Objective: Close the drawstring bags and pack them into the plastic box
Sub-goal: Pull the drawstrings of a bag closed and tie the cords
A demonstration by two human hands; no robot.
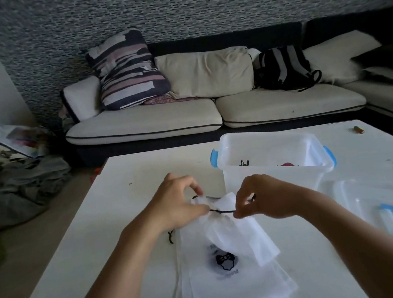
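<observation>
Hands work the white drawstring bag: my left hand pinches its gathered mouth, my right hand pinches the black cord, near the plastic box.

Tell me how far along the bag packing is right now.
Some contents with black cord already lie in the plastic box, though what they are is unclear. In hand: the left hand holds the top white bag's gathered mouth while the right hand pulls its black drawstring. Left: the stacked bags beneath, then the lid.
</observation>
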